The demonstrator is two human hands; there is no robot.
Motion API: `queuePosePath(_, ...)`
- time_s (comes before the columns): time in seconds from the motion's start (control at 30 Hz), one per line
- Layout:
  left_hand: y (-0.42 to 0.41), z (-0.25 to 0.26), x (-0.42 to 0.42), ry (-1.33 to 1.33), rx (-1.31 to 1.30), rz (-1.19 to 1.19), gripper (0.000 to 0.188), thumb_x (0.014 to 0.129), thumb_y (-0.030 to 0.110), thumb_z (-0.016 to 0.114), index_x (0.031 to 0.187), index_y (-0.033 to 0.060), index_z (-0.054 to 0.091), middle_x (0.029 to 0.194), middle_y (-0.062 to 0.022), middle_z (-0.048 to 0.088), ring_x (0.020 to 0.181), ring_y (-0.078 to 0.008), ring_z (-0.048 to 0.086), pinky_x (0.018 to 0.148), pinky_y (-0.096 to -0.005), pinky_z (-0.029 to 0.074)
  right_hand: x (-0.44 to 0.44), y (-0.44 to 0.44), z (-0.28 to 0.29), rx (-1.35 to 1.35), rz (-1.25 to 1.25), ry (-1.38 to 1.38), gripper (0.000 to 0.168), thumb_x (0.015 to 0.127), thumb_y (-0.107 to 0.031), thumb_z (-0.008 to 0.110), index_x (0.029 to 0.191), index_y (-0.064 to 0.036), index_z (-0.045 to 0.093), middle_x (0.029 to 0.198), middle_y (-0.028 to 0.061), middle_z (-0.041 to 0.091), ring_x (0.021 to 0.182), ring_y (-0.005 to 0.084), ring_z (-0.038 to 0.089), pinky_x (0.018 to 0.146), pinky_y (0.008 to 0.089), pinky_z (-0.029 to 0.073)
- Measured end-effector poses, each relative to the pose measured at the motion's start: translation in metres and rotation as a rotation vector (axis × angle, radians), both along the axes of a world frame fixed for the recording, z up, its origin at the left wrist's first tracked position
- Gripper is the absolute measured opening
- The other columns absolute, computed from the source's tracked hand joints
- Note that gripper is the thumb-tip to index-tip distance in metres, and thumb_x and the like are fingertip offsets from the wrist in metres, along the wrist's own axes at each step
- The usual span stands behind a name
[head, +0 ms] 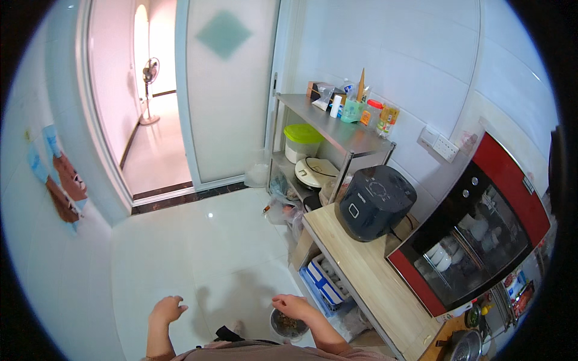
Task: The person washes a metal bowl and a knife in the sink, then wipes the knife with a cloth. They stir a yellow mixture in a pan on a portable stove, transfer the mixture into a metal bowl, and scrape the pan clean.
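My left hand [167, 309] is held out over the white tiled floor [153, 257], with its thumb and fingers apart and nothing in it. On the other side, my right hand [290, 307] has loosely bent fingers, and no object shows in it. Beneath it in the view is a round bin [289, 327] with dark scraps inside; the hand covers part of its rim. I cannot tell whether hand and bin touch. To the right of that hand stands a wood-topped counter [347, 261], with a blue and white crate [325, 282] under it.
On the counter are a dark rice cooker [377, 203] and a red and black dish cabinet [469, 225]. A metal shelf [334, 131] holds jars and a green-lidded tub [301, 140]. A frosted sliding door [228, 99] stands beside an open doorway; a fan [149, 90] is beyond.
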State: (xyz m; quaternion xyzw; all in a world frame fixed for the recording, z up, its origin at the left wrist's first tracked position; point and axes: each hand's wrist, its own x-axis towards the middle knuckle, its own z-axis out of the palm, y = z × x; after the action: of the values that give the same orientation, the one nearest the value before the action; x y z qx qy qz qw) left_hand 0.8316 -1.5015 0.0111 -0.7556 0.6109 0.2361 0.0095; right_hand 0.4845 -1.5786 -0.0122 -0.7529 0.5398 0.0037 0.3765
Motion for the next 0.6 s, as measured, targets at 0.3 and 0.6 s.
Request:
queuePosePath(0.3,-0.259,0.034,-0.025,0.152,-0.088,-0.518,0.035,0.078,0.026,0.053,0.106,0.0056,0.049,0.099,-0.0166,0.054,0.093,-0.0322,0.05,0.079,-0.0392,0.041,-0.013,-0.1,-0.023,0.129,-0.362,-0.05,0.037,0.078,-0.043,0.044,0.105,-0.019,0.055,0.096,0.0039,0.06,0.093,0.0236,0.054,0.081,0.0405,0.037)
queuePosePath(0.6,-0.496,0.067,-0.12,0.424,-0.356,-0.874,0.051,0.077,0.021,0.055,0.121,0.0057,0.032,0.112,-0.0186,0.047,0.103,-0.0352,0.044,0.086,-0.0393,0.036,-0.031,-0.256,-0.009,0.054,-0.535,0.008,0.037,0.08,-0.042,0.044,0.106,-0.017,0.054,0.095,0.007,0.06,0.089,0.0255,0.056,0.076,0.0354,0.042)
